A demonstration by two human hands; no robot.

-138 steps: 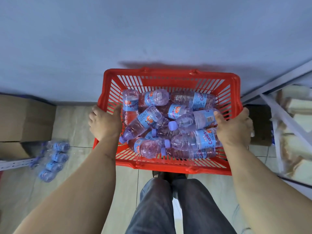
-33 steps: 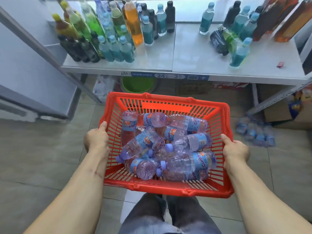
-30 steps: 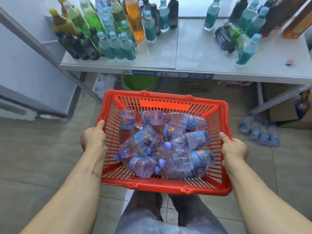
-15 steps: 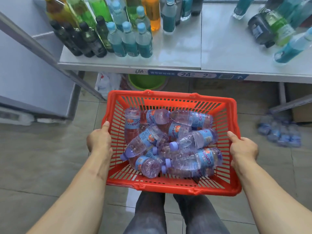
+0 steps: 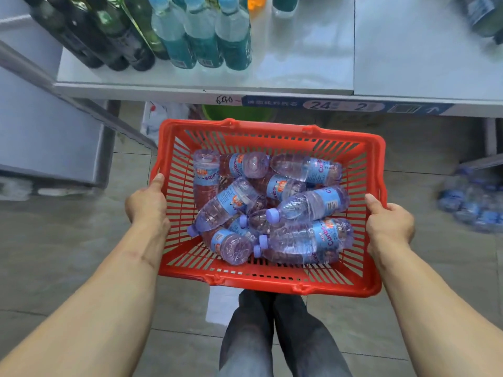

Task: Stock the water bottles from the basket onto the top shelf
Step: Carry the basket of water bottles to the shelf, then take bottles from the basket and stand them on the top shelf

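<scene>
I hold a red plastic basket in front of me, above the floor. My left hand grips its left rim and my right hand grips its right rim. Several small clear water bottles with blue labels and lilac caps lie jumbled inside it. Just beyond the basket's far edge is a white shelf top with a bare stretch in its middle.
Dark, green and teal drink bottles stand at the shelf's left; more bottles at its far right. A blue price strip runs along the shelf edge. A wrapped pack of water bottles lies on the floor at right. A green tub sits under the shelf.
I have turned from a blank wall to the shelf and come closer to it. The basket stays held by both hands, its bottles barely shifted.
</scene>
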